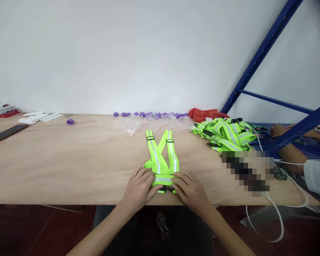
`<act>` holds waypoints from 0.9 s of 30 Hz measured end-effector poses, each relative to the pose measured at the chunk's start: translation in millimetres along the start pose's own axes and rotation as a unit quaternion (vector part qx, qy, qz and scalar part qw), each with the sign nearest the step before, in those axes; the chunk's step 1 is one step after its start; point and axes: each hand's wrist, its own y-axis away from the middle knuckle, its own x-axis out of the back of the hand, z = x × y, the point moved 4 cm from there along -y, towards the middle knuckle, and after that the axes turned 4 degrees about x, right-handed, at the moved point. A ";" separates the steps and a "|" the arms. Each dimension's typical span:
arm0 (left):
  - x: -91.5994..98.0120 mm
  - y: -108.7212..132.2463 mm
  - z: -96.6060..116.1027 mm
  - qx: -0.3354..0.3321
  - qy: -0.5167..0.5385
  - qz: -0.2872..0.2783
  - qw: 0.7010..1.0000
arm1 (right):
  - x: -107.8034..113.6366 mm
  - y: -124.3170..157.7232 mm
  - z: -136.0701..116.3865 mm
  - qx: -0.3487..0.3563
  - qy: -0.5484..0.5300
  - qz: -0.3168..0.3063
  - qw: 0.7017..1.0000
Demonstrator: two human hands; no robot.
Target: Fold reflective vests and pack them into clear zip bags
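Observation:
A neon-yellow reflective safety harness with silver stripes lies on the table in front of me, its two shoulder straps pointing away and its waist band nearest me. Black slide buckles sit near the far ends of the straps. My left hand grips the left end of the waist band, thumb at its lower edge and fingers on top. The right end is held by my right hand, its fingers curled over the band. Black clips show partly beneath the band, between my hands.
Tangled reflective straps are heaped at the right, before a red plastic bag. Clear zip bags and several purple rolls line the back. A phone lies left. Blue shelving and another person's arm are at right.

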 end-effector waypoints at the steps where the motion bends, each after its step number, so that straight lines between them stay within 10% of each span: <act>1: 2.1 4.9 1.5 -0.006 -0.005 0.002 1.000 | 2.8 2.3 -2.4 0.012 0.003 0.002 1.000; 13: 11.1 54.0 16.2 -0.037 -0.024 -0.004 0.999 | 22.9 39.4 -38.9 0.037 0.011 0.049 0.998; 22: 0.2 -4.0 -9.3 0.134 0.105 -0.118 0.978 | 12.3 1.7 6.1 -0.211 -0.229 -0.025 0.950; 27: -12.9 -16.1 -15.5 0.141 0.115 -0.042 0.982 | -1.4 -10.9 24.1 -0.188 -0.136 -0.015 0.973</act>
